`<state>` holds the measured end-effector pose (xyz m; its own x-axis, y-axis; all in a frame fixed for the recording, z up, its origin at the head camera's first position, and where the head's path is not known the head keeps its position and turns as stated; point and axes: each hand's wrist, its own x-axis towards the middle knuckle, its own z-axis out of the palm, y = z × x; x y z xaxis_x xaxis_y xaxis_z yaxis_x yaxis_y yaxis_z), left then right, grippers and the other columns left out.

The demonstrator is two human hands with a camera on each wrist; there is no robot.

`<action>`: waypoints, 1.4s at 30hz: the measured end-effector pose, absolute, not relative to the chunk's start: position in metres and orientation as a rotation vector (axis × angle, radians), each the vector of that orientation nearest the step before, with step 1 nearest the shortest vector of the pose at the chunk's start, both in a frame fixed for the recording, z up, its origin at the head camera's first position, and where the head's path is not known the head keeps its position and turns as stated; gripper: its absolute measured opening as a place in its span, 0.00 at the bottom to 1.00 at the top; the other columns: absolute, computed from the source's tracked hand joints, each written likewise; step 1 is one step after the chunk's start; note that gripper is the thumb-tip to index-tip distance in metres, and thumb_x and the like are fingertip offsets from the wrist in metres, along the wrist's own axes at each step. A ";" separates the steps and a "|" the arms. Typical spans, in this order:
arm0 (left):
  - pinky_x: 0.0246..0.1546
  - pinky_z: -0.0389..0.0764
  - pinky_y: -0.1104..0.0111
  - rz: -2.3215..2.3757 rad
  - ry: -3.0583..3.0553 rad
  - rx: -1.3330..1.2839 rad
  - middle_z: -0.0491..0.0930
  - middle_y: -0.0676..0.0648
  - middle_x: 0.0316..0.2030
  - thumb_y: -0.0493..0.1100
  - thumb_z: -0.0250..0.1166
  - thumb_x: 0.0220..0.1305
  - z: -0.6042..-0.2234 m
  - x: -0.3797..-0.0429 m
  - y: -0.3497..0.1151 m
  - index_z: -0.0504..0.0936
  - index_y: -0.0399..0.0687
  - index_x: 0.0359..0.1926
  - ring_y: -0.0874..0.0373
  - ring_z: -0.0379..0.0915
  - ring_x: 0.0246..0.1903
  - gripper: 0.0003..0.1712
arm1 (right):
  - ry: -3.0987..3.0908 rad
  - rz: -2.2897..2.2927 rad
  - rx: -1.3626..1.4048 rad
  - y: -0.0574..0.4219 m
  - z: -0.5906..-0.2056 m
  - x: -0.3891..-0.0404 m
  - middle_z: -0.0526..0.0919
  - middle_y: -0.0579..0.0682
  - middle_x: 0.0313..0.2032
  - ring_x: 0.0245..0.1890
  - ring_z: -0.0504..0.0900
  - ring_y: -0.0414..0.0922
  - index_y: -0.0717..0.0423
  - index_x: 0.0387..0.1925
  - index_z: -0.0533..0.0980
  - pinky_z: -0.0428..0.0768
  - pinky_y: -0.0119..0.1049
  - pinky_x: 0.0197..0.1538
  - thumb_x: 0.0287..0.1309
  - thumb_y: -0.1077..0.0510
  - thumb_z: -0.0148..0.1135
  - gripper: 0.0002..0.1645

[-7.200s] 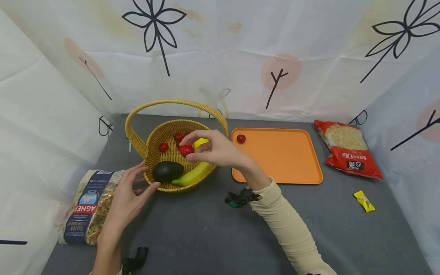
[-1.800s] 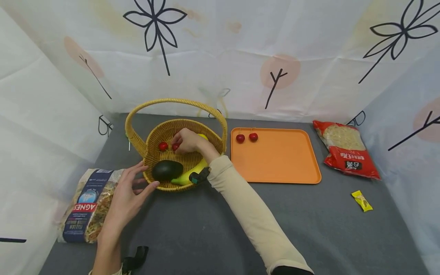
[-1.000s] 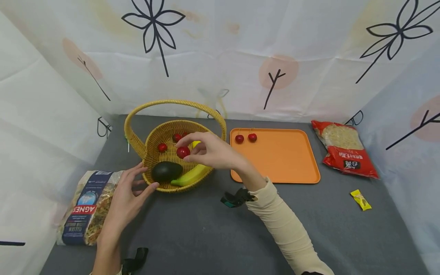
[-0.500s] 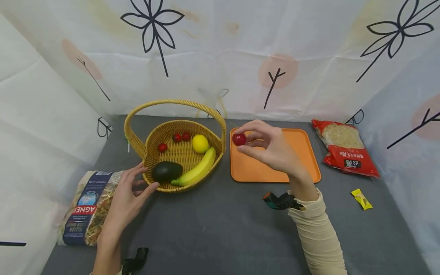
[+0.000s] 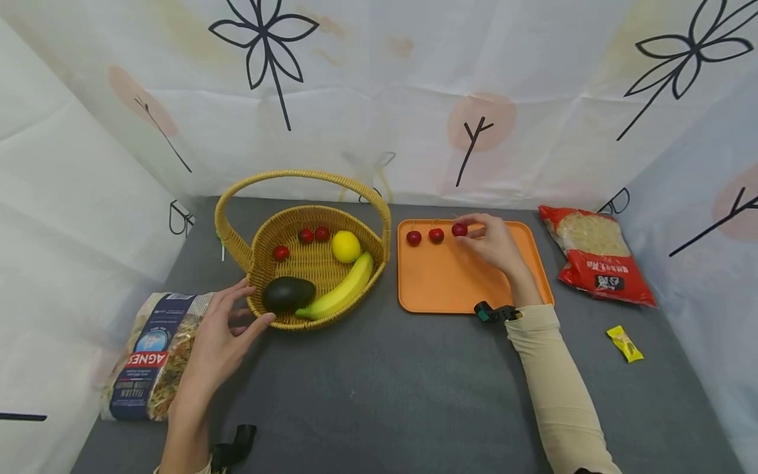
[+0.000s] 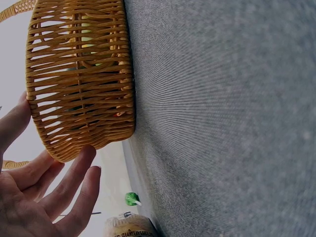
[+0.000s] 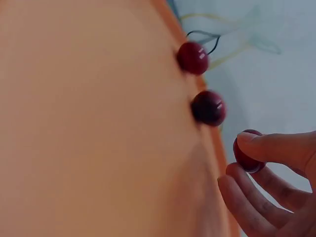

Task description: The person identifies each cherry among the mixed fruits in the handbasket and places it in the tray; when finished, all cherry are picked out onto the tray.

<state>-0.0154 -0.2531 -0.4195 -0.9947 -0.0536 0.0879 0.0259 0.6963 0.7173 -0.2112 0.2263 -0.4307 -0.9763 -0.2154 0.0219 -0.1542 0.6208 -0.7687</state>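
Observation:
My right hand [image 5: 490, 243] pinches a dark red cherry [image 5: 459, 230] between thumb and fingers over the back of the orange tray [image 5: 450, 283]. Left of it, a middle cherry [image 5: 436, 236] and a left cherry [image 5: 414, 237] sit on the tray in a row; the right wrist view shows both beside the held cherry [image 7: 248, 153]. My left hand [image 5: 222, 336] touches the outside of the yellow wicker basket [image 5: 308, 212], thumb and fingers spread along its rim. Inside lie a dark avocado [image 5: 288, 294], a banana [image 5: 339, 289], a lemon [image 5: 346, 247] and several small red fruits [image 5: 305, 236].
A bag of pasta [image 5: 155, 355] lies left of the basket. Right of the tray are a red-and-clear bag [image 5: 598, 257] and a small yellow packet [image 5: 624, 343]. The basket's tall handle [image 5: 304, 174] arches over it. A patterned cloth backs the grey table.
Since 7.2 seconds ago, a second cherry has come onto the tray. My right hand has carried another cherry from the basket rightward to the tray. My left hand has stayed at the basket.

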 end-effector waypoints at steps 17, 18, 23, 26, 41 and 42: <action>0.49 0.91 0.46 -1.193 -2.805 0.023 0.66 0.35 0.78 0.45 0.74 0.73 -0.418 -0.016 -0.254 0.75 0.37 0.74 0.33 0.86 0.56 0.35 | 2.745 -1.222 -0.253 0.234 -0.456 -0.230 0.85 0.68 0.62 0.59 0.85 0.64 0.63 0.66 0.80 0.83 0.31 0.49 0.71 0.63 0.71 0.25; 0.49 0.91 0.46 -1.198 -2.803 0.023 0.66 0.35 0.78 0.45 0.74 0.73 -0.418 -0.016 -0.254 0.74 0.37 0.74 0.32 0.86 0.57 0.35 | 2.741 -1.225 -0.250 0.235 -0.456 -0.230 0.85 0.68 0.62 0.59 0.85 0.65 0.63 0.67 0.80 0.82 0.28 0.47 0.71 0.63 0.71 0.25; 0.48 0.92 0.47 -1.204 -2.795 0.019 0.66 0.35 0.78 0.45 0.74 0.73 -0.418 -0.017 -0.253 0.75 0.37 0.73 0.32 0.86 0.56 0.34 | 2.725 -1.229 -0.242 0.239 -0.452 -0.228 0.85 0.69 0.62 0.60 0.85 0.65 0.61 0.68 0.79 0.81 0.24 0.45 0.70 0.62 0.72 0.27; 0.49 0.92 0.47 -1.201 -2.797 0.023 0.66 0.34 0.78 0.45 0.74 0.73 -0.419 -0.016 -0.253 0.75 0.36 0.73 0.32 0.86 0.57 0.34 | 2.711 -1.220 -0.258 0.241 -0.446 -0.225 0.83 0.69 0.64 0.63 0.84 0.67 0.61 0.69 0.78 0.88 0.42 0.57 0.71 0.62 0.71 0.28; 0.49 0.91 0.46 -1.194 -2.790 0.025 0.67 0.34 0.77 0.43 0.75 0.72 -0.417 -0.016 -0.254 0.75 0.36 0.73 0.32 0.86 0.56 0.34 | 2.731 -1.331 -0.400 0.225 -0.405 -0.192 0.85 0.62 0.66 0.60 0.86 0.61 0.56 0.67 0.81 0.86 0.37 0.53 0.71 0.56 0.73 0.26; 0.49 0.91 0.46 -1.194 -2.791 0.026 0.67 0.34 0.77 0.44 0.75 0.72 -0.417 -0.016 -0.254 0.75 0.36 0.73 0.32 0.86 0.56 0.34 | 2.721 -1.367 -0.419 0.221 -0.402 -0.189 0.85 0.61 0.65 0.58 0.86 0.60 0.56 0.66 0.82 0.85 0.33 0.53 0.71 0.56 0.73 0.25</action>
<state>-0.0159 -0.2538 -0.4170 -0.9942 -0.0573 0.0907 0.0261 0.6911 0.7223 -0.1888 0.2213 -0.4020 -0.9605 -0.2714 0.0609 -0.2108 0.5676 -0.7959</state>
